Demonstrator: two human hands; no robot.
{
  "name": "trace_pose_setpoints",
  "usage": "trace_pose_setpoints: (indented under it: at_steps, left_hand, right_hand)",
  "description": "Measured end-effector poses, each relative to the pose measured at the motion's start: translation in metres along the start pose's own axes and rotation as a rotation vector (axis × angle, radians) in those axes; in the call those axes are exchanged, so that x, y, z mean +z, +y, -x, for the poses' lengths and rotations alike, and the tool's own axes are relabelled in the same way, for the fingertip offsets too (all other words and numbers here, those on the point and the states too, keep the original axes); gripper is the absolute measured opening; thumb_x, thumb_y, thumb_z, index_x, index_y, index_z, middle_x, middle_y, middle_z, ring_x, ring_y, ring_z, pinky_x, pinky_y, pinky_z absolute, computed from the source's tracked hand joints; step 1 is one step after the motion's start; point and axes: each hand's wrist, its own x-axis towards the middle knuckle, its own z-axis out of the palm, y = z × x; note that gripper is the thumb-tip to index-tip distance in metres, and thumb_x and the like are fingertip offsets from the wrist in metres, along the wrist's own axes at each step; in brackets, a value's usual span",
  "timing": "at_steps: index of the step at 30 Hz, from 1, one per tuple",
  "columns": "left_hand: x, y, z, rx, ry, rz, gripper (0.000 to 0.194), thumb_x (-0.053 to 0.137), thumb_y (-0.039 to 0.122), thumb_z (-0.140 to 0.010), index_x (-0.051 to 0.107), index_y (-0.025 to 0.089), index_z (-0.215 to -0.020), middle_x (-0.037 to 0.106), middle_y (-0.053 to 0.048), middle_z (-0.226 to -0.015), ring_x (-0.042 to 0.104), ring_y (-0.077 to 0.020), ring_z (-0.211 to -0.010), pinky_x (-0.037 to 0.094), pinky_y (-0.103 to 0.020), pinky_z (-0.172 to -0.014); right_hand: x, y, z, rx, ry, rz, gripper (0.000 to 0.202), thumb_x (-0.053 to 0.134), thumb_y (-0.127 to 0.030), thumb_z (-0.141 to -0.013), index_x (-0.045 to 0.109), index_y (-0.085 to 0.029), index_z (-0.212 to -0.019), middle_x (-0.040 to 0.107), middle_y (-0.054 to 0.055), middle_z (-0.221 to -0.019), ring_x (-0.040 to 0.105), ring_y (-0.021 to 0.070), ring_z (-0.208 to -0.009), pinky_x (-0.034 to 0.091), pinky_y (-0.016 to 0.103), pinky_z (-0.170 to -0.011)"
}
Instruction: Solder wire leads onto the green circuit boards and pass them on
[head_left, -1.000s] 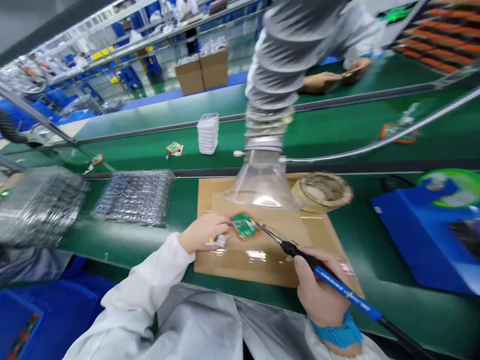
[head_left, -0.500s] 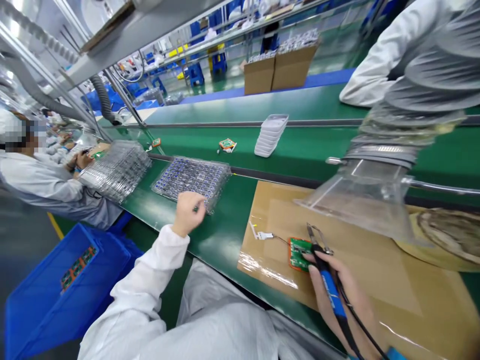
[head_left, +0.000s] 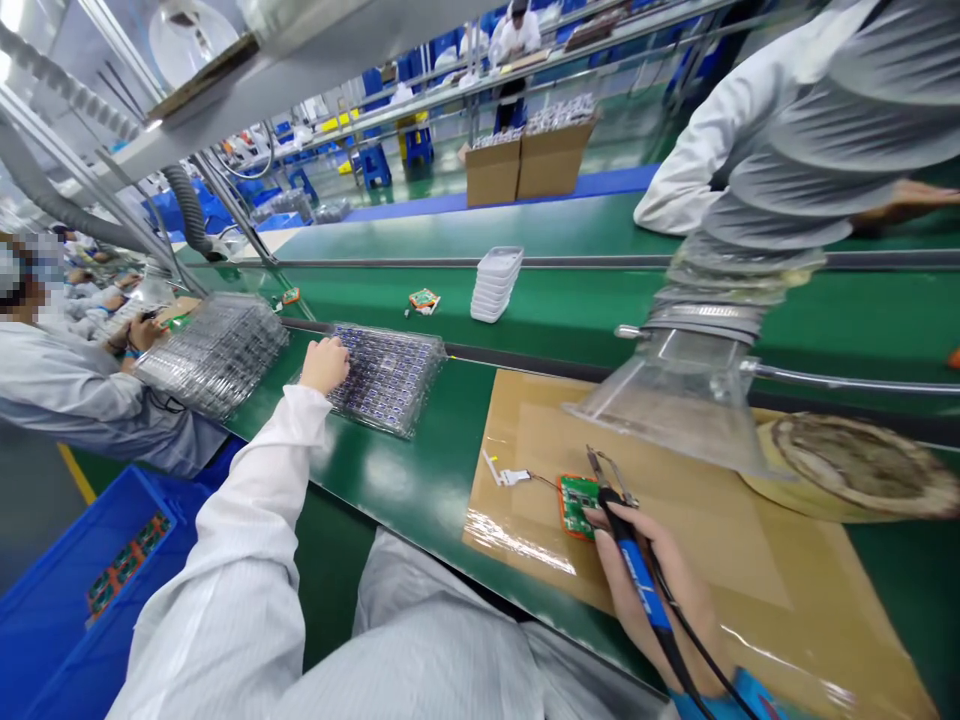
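Observation:
My left hand (head_left: 325, 366) is at the left edge of a clear plastic tray (head_left: 390, 378) filled with rows of small parts. Its fingers are curled down, and whatever they hold is too small or hidden to make out. My right hand (head_left: 660, 590) is wrapped round a blue and black soldering iron (head_left: 641, 580), its tip pointing away from me. Under the fingertips of that hand lies a green circuit board (head_left: 577, 503) with an orange edge. A thin wire links the board to a small white connector piece (head_left: 514, 477) on the brown mat (head_left: 675, 540).
A clear fume hood (head_left: 675, 400) hangs over the mat, beside a round sponge dish (head_left: 847, 465). Stacked white trays (head_left: 495, 285) and a small board (head_left: 424, 301) sit on the green belt. At left are stacked clear trays (head_left: 217, 355), a blue bin (head_left: 75, 640) and a co-worker (head_left: 67, 380).
My left hand has moved left and away from me, from the tray's near right part to its left edge. The camera view has shifted. My right hand keeps its hold.

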Motion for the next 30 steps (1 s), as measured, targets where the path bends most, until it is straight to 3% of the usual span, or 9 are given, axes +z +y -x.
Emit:
trace_pose_setpoints:
  at_steps: [3,6,8,10,14,17,19,24,30]
  left_hand:
    - [-0.001,-0.007,0.001,-0.004,0.014,0.029,0.016,0.056,0.018,-0.086,0.071,0.015,-0.084,0.068,-0.017,-0.108,0.060,-0.0316,-0.109,0.039,-0.046,-0.097]
    - [-0.005,0.003,0.013,-0.135,0.235,0.263,0.011,0.054,0.017,-0.087,0.064,0.016,-0.086,0.070,-0.015,-0.109,0.064,-0.0266,-0.107,0.044,-0.041,-0.096]
    - [-0.010,0.028,0.026,-0.226,0.452,0.620,0.005,0.055,0.019,-0.086,0.057,0.018,-0.083,0.072,-0.012,-0.105,0.066,-0.0225,-0.102,0.048,-0.037,-0.095]
    - [-0.014,0.072,0.044,-0.227,0.516,1.057,0.010,0.060,0.023,-0.085,0.051,0.020,-0.079,0.073,-0.008,-0.093,0.069,-0.0191,-0.091,0.051,-0.033,-0.088]
    - [-0.025,0.185,0.092,-0.120,0.036,1.820,0.026,0.072,0.034,-0.081,0.049,0.021,-0.083,0.068,0.002,-0.070,0.064,-0.0133,-0.060,0.050,-0.026,-0.063]
    - [-0.036,0.253,0.125,-0.062,-0.419,1.993,0.034,0.080,0.040,-0.078,0.053,0.019,-0.080,0.067,0.001,-0.064,0.062,-0.0115,-0.054,0.050,-0.024,-0.058]
    - [-0.042,0.282,0.137,-0.018,-0.619,1.965,0.039,0.083,0.045,-0.076,0.056,0.017,-0.078,0.069,-0.001,-0.064,0.063,-0.0113,-0.055,0.052,-0.024,-0.060]
    - [-0.049,0.313,0.145,0.029,-0.810,1.904,0.049,0.089,0.053,-0.069,0.059,0.015,-0.075,0.071,-0.004,-0.066,0.068,-0.0127,-0.061,0.057,-0.025,-0.065]
    - [-0.052,0.318,0.147,0.041,-0.747,1.806,0.040,0.088,0.045,-0.072,0.068,0.013,-0.084,0.073,-0.004,-0.067,0.068,-0.0124,-0.062,0.056,-0.023,-0.066]
  right_hand:
    - [-0.004,0.000,-0.002,0.015,-0.020,-0.015,0.037,0.059,-0.051,-0.092,0.062,-0.031,-0.123,0.079,0.007,-0.113,0.073,0.0361,-0.114,0.060,0.053,-0.097]
    - [-0.006,0.000,-0.003,0.018,0.001,-0.018,0.037,0.062,-0.050,-0.092,0.063,-0.032,-0.124,0.079,0.008,-0.114,0.073,0.0370,-0.114,0.059,0.055,-0.096]
    - [-0.006,0.002,-0.003,0.002,0.031,-0.014,0.036,0.062,-0.049,-0.093,0.064,-0.031,-0.124,0.079,0.009,-0.113,0.074,0.0366,-0.112,0.060,0.054,-0.095]
    - [-0.004,0.005,-0.003,-0.034,0.056,-0.022,0.035,0.063,-0.047,-0.094,0.065,-0.028,-0.123,0.080,0.010,-0.111,0.075,0.0351,-0.109,0.060,0.052,-0.093]
    - [0.001,0.011,-0.002,-0.102,0.053,-0.145,0.036,0.067,-0.041,-0.093,0.064,-0.025,-0.125,0.080,0.010,-0.110,0.076,0.0305,-0.107,0.059,0.051,-0.098]
    - [0.001,0.004,-0.002,-0.062,0.064,-0.301,0.032,0.069,-0.036,-0.094,0.062,-0.026,-0.124,0.080,0.008,-0.107,0.077,0.0251,-0.103,0.059,0.047,-0.098]
    - [-0.001,-0.005,-0.002,-0.030,0.051,-0.421,0.030,0.069,-0.033,-0.095,0.061,-0.026,-0.122,0.079,0.006,-0.106,0.077,0.0222,-0.100,0.062,0.042,-0.093]
    - [-0.005,-0.026,-0.004,0.015,0.112,-0.611,0.034,0.078,-0.031,-0.088,0.062,-0.027,-0.117,0.078,0.002,-0.096,0.077,0.0177,-0.082,0.064,0.033,-0.077]
    - [-0.003,-0.024,-0.002,-0.006,0.241,-0.573,0.023,0.076,-0.026,-0.089,0.064,-0.026,-0.109,0.079,0.001,-0.089,0.077,0.0173,-0.082,0.064,0.031,-0.076]
